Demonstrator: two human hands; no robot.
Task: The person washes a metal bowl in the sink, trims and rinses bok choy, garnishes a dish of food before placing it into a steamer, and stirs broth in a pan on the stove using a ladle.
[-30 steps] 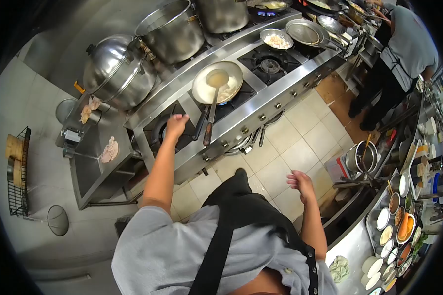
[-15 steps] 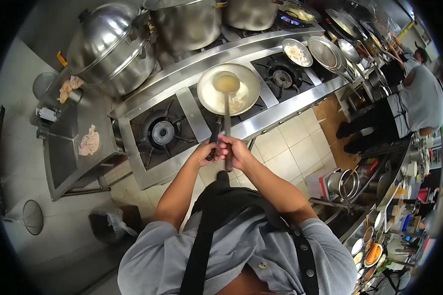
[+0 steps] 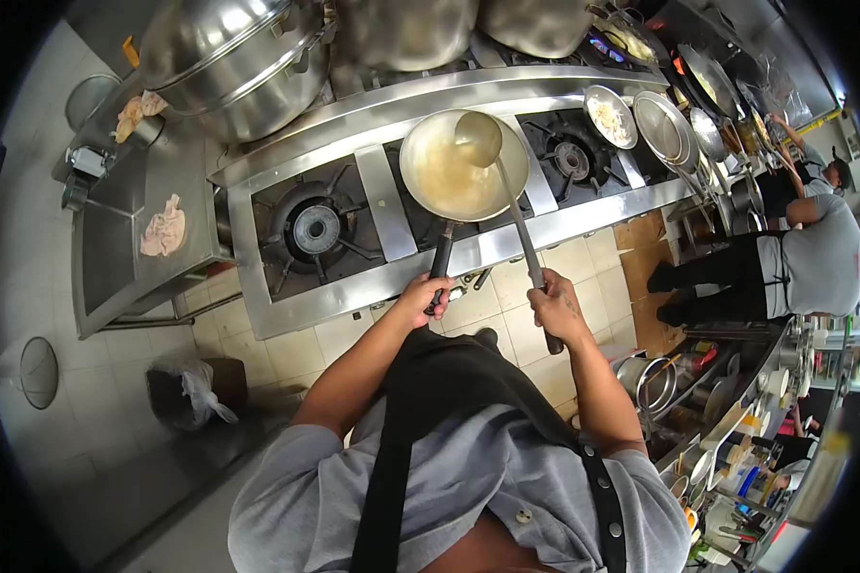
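A frying pan (image 3: pixel 419 196) sits over the middle burner with a cloudy, yellowish liquid spread in it. My left hand (image 3: pixel 426 298) is closed round the pan's black handle. In my right hand (image 3: pixel 557 307) is the dark grip of a long ladle (image 3: pixel 479 138). The ladle's bowl is tipped above the pan's far right part, and its shaft crosses the pan's right rim.
A bare burner (image 3: pixel 316 230) lies left of the pan, another burner (image 3: pixel 572 160) right of it. Large steel pots (image 3: pixel 406 33) line the back. A strainer (image 3: pixel 661 130) and a small pan of food (image 3: pixel 610 116) rest at right. A co-worker (image 3: pixel 812 253) stands further right.
The ladle has swung right and tipped, and the pan now holds a wider pool of liquid. My right hand has moved right, away from my left, which still holds the handle.
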